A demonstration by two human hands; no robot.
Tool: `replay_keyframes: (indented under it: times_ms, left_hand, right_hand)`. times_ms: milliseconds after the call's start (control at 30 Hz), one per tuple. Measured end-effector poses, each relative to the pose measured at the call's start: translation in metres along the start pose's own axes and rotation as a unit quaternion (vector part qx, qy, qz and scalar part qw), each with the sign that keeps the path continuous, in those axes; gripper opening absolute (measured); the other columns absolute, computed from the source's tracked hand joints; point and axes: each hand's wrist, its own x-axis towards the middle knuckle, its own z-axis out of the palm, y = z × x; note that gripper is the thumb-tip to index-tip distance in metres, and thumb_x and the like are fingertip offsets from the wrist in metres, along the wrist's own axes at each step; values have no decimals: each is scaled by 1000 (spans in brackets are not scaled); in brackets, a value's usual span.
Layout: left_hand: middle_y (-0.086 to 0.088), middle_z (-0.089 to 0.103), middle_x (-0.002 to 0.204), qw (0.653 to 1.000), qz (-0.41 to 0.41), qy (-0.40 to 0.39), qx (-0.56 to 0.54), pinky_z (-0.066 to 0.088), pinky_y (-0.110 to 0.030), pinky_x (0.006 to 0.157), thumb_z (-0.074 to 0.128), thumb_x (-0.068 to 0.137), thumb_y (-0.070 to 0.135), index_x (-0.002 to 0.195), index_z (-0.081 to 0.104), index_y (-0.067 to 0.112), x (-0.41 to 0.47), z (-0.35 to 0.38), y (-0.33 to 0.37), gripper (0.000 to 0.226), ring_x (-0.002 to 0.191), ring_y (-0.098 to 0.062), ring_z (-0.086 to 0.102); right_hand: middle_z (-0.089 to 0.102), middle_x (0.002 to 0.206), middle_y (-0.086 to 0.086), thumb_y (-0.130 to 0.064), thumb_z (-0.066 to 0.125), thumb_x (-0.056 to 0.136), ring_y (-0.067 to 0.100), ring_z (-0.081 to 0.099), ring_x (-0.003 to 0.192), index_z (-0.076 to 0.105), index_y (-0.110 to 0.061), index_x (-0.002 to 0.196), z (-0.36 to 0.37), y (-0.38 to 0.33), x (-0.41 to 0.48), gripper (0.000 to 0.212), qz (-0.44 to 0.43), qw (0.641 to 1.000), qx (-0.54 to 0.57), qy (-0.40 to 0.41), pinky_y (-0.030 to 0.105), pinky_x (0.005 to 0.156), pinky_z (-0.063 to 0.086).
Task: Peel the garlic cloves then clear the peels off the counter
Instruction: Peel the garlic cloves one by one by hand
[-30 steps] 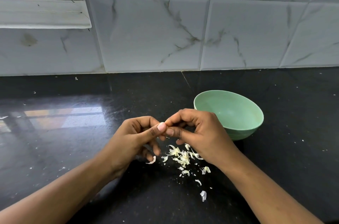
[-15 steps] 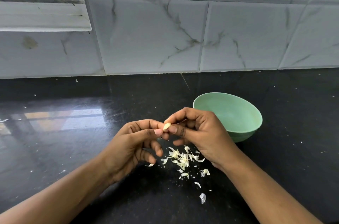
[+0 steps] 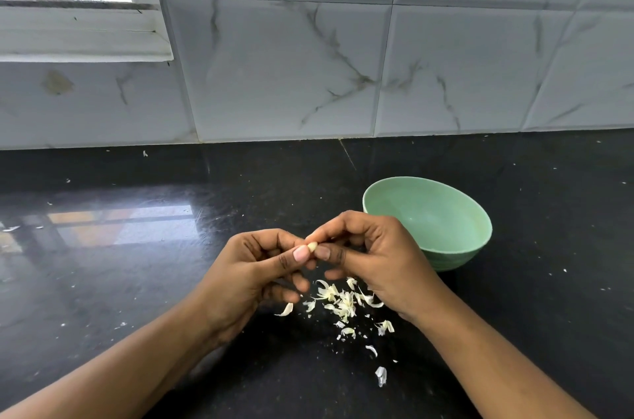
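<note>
Black surface [image 3: 137, 281] holds scattered peels [image 3: 343, 303]; above, left hand [image 3: 247, 274] and right hand [image 3: 380, 260] fingers pinch 1 garlic clove [image 3: 312, 246] beside green bowl [image 3: 446, 257].

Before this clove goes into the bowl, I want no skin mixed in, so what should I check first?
1. Grip on the garlic clove: pinched between fingertips of the left hand and the right hand: ok.
2. Clove fully bare: fingers hide most of it: cannot tell.
3. Is the green bowl upright and close: yes, just beyond the right hand: ok.
4. Bowl inside free of skin: visible part bare, near part hidden by the hand: cannot tell.
5. Is the counter free of peels: a pile lies under the hands: not ok.
</note>
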Motion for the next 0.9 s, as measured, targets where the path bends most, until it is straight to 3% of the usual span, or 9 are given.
replay_keyframes:
  times_ms: [67, 200, 300, 367, 433, 633, 733, 900]
  left_hand:
    - [-10, 67, 72, 1000, 2, -4, -7, 51, -20, 43, 93, 43, 41, 75, 74, 9, 1, -2, -1, 48, 51, -12, 62]
    - [-11, 66, 68, 1000, 9, 11, -1, 51, -20, 45, 93, 38, 44, 76, 75, 10, 1, -1, 0, 55, 51, -13, 63]
    - [-11, 63, 59, 998, 22, 44, 39, 50, -20, 46, 91, 45, 40, 73, 75, 12, 1, -1, 0, 43, 50, -13, 61]
    - [-10, 64, 58, 996, 30, 51, 62, 50, -20, 47, 88, 61, 24, 71, 74, 11, 0, 1, 1, 21, 50, -13, 61]
    - [-9, 68, 61, 994, 46, 62, 78, 51, -20, 49, 77, 64, 16, 70, 73, 8, -1, 3, 1, 10, 51, -13, 62]
    - [-14, 71, 74, 995, 38, 64, 67, 52, -23, 48, 68, 67, 18, 74, 75, 11, -1, 4, 2, 12, 53, -16, 65]
    - [-11, 68, 73, 998, 10, 56, 32, 52, -24, 46, 65, 70, 19, 73, 71, 10, -1, 5, 3, 12, 49, -17, 62]
    - [-6, 64, 65, 994, 22, 61, 84, 50, -24, 47, 66, 69, 37, 65, 71, 16, 0, 5, 1, 22, 47, -15, 59]
  right_hand:
    - [72, 80, 14, -2, 69, 80, 16, 69, 75, 70, -13, 83, -1, -1, 0, 12, 15, 999, 29, -1, 25, 61, 57]
    - [71, 78, 4, -4, 69, 81, 12, 69, 76, 70, -14, 85, -2, -2, -1, 11, 24, 999, 21, -12, 27, 63, 58]
    - [71, 79, 3, -9, 73, 79, 12, 68, 76, 72, -19, 85, -2, -2, 0, 11, 16, 1000, -17, -3, 32, 65, 59]
    - [71, 79, 4, -8, 73, 80, 13, 68, 75, 71, -19, 83, -2, -1, 0, 11, 13, 999, -35, 5, 31, 64, 59]
    - [71, 78, 4, -7, 72, 82, 12, 68, 74, 71, -19, 83, -1, 0, 0, 12, 22, 999, -36, 7, 29, 64, 58]
    - [71, 77, 2, -4, 67, 84, 11, 70, 76, 69, -17, 84, -2, 1, 0, 13, 27, 1000, -3, 8, 24, 63, 56]
    - [71, 77, 0, -3, 68, 84, 12, 71, 80, 68, -17, 85, -1, 0, 0, 13, 21, 1000, 1, 1, 25, 64, 56]
    - [70, 77, 3, -4, 75, 78, 10, 67, 73, 69, -21, 81, 1, 3, 0, 17, 11, 999, -41, 13, 26, 63, 56]
